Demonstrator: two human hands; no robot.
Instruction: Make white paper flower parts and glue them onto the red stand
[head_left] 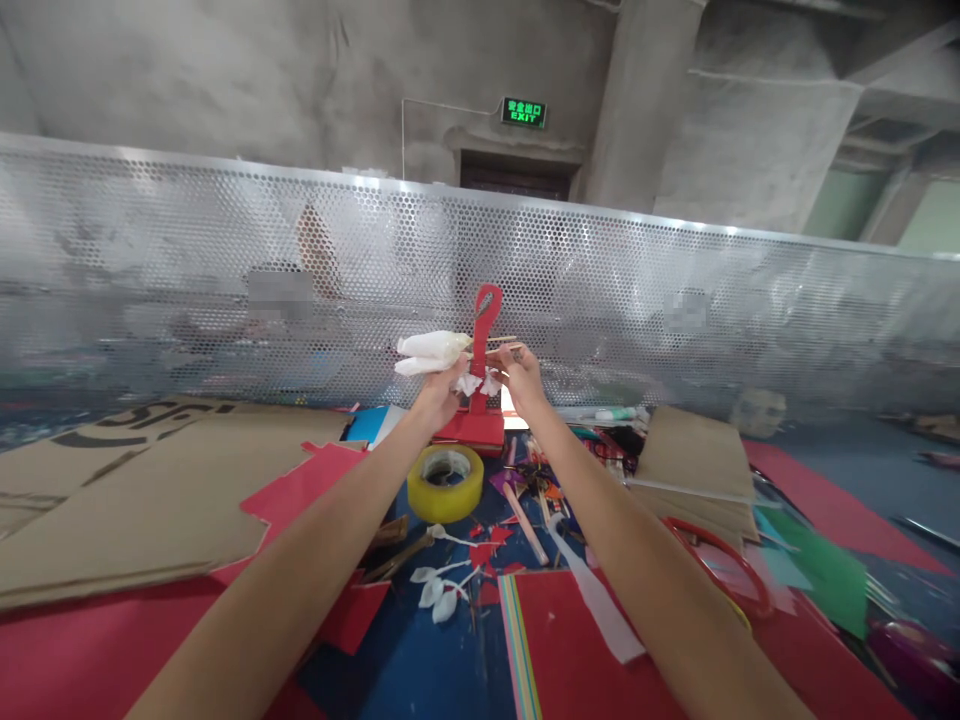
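Both hands grip a white paper bundle [430, 352] at the red stand [480, 405].
Left hand [441, 392] is closed around it and right hand [519, 376] pinches its other end, just before the stand's upright; a yellow tape roll [445, 484] lies nearer.

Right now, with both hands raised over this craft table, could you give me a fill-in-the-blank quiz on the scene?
The left hand holds a bundle of ____ petals.
The roll of tape on the table is ____.
The stand between the left hand and the right hand is coloured ____.
The green sign above the doorway reads ____.
Missing words: white; yellow; red; EXIT.
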